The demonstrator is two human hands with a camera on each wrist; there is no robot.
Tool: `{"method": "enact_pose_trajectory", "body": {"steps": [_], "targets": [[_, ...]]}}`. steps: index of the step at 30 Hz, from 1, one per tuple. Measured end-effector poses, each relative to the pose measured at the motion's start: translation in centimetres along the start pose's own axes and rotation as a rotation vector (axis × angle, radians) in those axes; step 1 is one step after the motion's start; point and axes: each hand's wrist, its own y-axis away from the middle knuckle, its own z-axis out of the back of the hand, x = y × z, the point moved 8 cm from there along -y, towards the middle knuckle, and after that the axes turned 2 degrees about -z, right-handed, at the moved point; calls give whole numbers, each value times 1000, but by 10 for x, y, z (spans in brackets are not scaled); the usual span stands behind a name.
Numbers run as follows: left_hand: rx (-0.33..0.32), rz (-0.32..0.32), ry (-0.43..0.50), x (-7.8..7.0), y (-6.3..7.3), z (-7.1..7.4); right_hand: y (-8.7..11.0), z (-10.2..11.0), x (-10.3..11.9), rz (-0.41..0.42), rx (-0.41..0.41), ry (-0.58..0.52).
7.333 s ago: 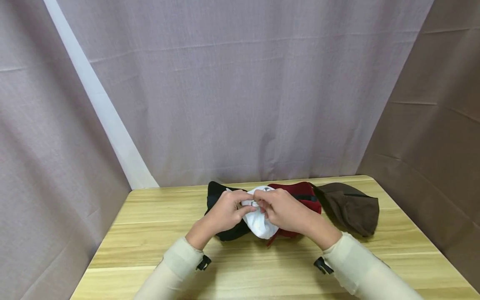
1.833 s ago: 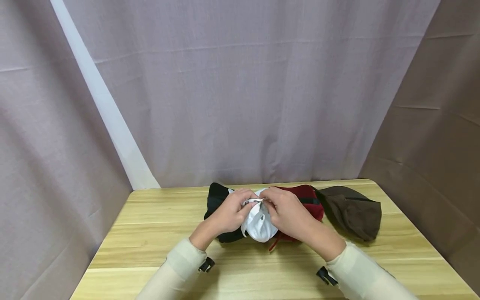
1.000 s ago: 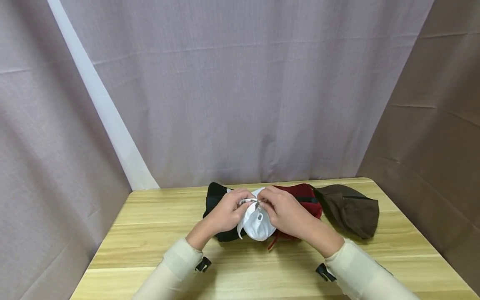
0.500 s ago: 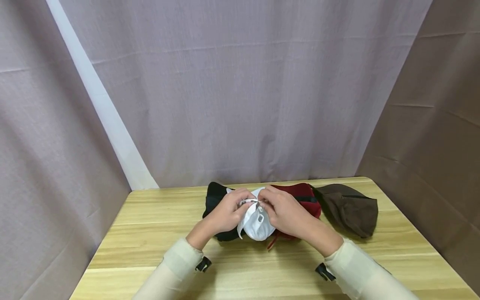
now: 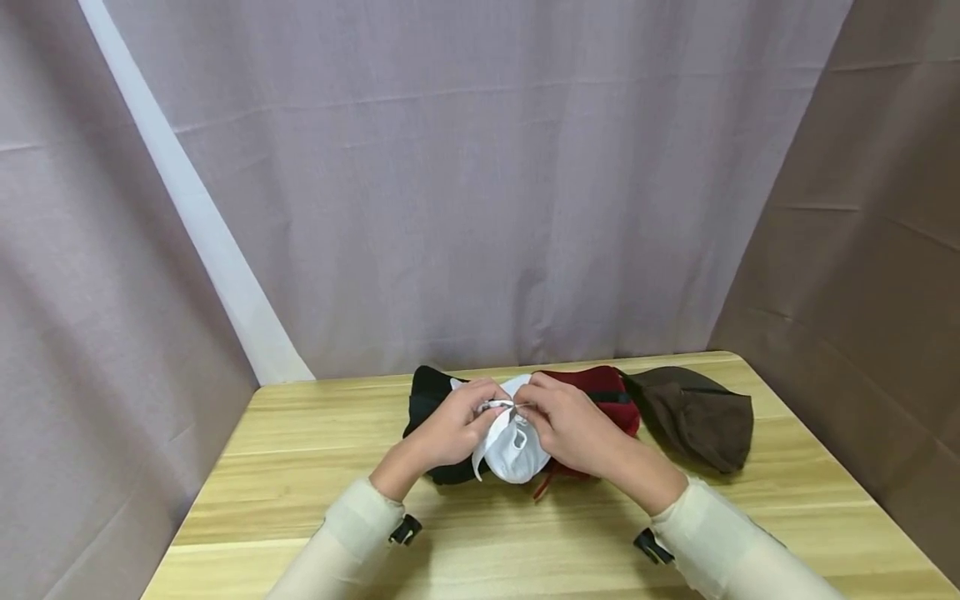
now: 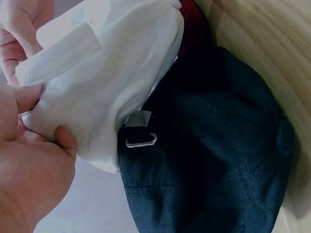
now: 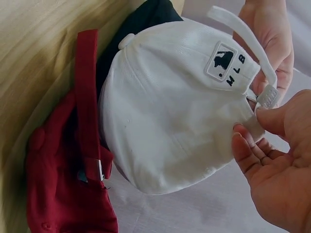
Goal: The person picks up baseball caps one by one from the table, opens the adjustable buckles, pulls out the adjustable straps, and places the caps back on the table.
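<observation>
In the head view, a white baseball cap (image 5: 516, 460) is held between both hands, its back toward the person. My left hand (image 5: 453, 427) pinches the cap's back edge on the left side. My right hand (image 5: 573, 423) pinches the edge on the right, its thumb against the metal buckle (image 7: 267, 96) in the right wrist view. A loose white strap (image 7: 245, 35) runs through that buckle and curves away. An MLB patch (image 7: 221, 61) shows on the cap above the opening. The cap's brim is hidden.
A black cap (image 5: 427, 396) lies on the left, its own metal strap buckle (image 6: 141, 140) showing. To the right are a dark red cap (image 5: 596, 383) with a dangling strap and a brown cap (image 5: 708, 421). They sit on a wooden table (image 5: 315, 467) before grey curtains (image 5: 450, 208).
Since the oldest frame, the white strap's free end has come out to hang toward the person, left of the cap's back. Over the last second, hands and cap have barely moved.
</observation>
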Motion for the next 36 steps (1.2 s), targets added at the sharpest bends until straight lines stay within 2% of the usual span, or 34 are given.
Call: {"method": "enact_pose_trajectory", "body": {"steps": [12,19,25,36], "targets": [[9,23,-2,-1,0,-2,2,0,2,27,-29,-7],[-2,-2,-10,-6,0,-2,3,5,7,-14,-51,39],[-17,6,-22,-4,-3,-2,1,10,15,-16,-93,35],[-59,12,6,-2,-2,1,-1,4,12,-43,-59,22]]}}
